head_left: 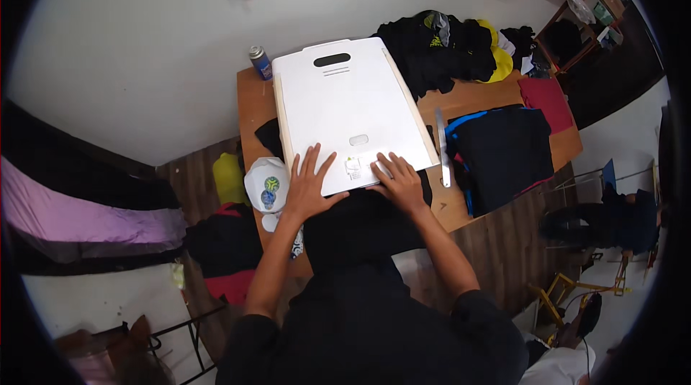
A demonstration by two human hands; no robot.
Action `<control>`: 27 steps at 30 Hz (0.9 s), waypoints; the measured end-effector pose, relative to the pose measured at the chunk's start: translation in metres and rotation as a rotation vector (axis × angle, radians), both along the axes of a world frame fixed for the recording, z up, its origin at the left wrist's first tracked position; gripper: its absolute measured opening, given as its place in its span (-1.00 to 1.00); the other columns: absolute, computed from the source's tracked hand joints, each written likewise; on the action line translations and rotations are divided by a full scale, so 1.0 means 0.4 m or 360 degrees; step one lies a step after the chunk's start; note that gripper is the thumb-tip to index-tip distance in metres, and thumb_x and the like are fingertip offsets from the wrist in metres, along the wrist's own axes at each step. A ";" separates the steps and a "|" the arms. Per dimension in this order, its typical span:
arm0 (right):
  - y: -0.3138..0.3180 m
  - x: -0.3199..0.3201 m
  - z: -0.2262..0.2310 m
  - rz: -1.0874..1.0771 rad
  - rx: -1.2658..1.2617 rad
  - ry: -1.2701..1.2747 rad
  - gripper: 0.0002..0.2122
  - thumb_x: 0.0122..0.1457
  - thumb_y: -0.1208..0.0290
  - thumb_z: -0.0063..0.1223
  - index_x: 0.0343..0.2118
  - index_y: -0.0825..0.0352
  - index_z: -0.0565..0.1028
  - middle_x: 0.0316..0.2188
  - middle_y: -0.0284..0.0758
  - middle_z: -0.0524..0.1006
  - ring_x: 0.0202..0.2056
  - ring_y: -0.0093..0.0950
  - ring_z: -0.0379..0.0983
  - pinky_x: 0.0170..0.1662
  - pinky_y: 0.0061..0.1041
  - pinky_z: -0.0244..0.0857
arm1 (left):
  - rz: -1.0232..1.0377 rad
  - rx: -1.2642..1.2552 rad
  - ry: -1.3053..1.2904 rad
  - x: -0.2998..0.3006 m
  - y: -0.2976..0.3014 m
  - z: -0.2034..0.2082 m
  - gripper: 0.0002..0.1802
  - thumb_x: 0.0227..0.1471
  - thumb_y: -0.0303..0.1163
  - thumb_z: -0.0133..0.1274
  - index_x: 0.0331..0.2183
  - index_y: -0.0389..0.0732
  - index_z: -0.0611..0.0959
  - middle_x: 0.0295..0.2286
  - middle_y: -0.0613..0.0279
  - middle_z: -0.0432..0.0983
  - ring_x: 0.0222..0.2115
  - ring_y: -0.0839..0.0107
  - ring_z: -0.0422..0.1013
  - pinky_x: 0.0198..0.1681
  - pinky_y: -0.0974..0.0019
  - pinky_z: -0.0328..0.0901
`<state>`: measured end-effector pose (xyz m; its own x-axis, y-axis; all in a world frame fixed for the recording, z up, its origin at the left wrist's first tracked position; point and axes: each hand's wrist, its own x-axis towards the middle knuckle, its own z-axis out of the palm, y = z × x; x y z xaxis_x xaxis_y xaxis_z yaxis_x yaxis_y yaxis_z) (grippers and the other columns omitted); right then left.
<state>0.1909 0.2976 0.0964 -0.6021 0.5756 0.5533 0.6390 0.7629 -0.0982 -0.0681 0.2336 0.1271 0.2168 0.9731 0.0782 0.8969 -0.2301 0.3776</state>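
Both hands (pixel 309 189) rest on a white board (pixel 342 111) — black cloth (pixel 360 227) beneath

The white board (pixel 338 108), with pale strips along its sides and a dark slot (pixel 332 60) near its far end, lies over black cloth (pixel 360 223) on the tabletop (pixel 253 101).

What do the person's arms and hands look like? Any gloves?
No gloves! The left hand and right hand are bare, and no watch or bracelet shows. The plain black fabric top has loose-looking sleeves ending near the elbows.
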 end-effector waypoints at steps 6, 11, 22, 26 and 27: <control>-0.058 -0.004 -0.111 -0.0136 -0.0271 0.0086 -0.49 -0.04 0.08 0.25 0.02 0.10 0.48 0.11 -0.34 0.41 0.15 -0.25 0.29 0.18 -0.21 0.19 | 0.0108 0.0070 0.0114 0.006 -0.029 -0.125 0.05 -0.18 0.31 0.13 0.23 -0.05 0.23 0.26 -0.08 -0.08 0.30 0.04 -0.19 0.33 -0.06 -0.33; -0.067 -0.003 -0.145 -0.0144 -0.0266 0.0150 -0.50 -0.06 0.15 0.28 0.01 0.09 0.50 0.12 -0.34 0.40 0.16 -0.25 0.28 0.19 -0.20 0.17 | 0.0048 0.0068 0.0066 0.014 -0.038 -0.159 0.04 -0.18 0.31 0.13 0.23 -0.04 0.25 0.25 -0.07 -0.07 0.30 0.05 -0.16 0.32 -0.05 -0.31; -0.018 -0.057 -0.093 -0.0147 -0.0734 0.0305 -0.56 0.00 0.30 0.10 0.01 0.24 0.43 0.14 -0.14 0.27 0.23 -0.15 0.08 0.27 -0.08 -0.11 | 0.0177 0.0163 0.0097 0.017 -0.042 -0.160 0.02 -0.22 0.26 0.20 0.20 -0.04 0.30 0.24 -0.04 -0.02 0.28 0.04 -0.10 0.31 -0.07 -0.24; 0.041 -0.117 -0.103 -0.0248 -0.0516 0.0052 -0.52 0.14 0.21 -0.05 0.15 0.16 0.33 0.22 -0.11 0.17 0.28 -0.11 -0.01 0.31 -0.06 -0.21 | 0.0075 0.0124 0.0027 0.018 -0.041 -0.160 0.02 -0.22 0.25 0.21 0.20 -0.05 0.30 0.24 -0.04 -0.01 0.28 0.04 -0.09 0.31 -0.07 -0.24; 0.045 -0.122 -0.107 -0.0357 -0.0544 -0.0100 -0.52 0.16 0.19 -0.06 0.17 0.15 0.32 0.23 -0.11 0.16 0.29 -0.11 -0.02 0.31 -0.06 -0.22 | 0.0182 0.0183 0.0096 0.019 -0.043 -0.160 0.02 -0.22 0.25 0.21 0.20 -0.05 0.30 0.24 -0.04 -0.01 0.27 0.04 -0.09 0.30 -0.08 -0.24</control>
<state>0.1421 0.3158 0.0535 -0.4675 0.8406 0.2734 0.7984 0.5343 -0.2775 -0.0605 0.2164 0.0632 0.1128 0.9771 0.1803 0.9399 -0.1638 0.2995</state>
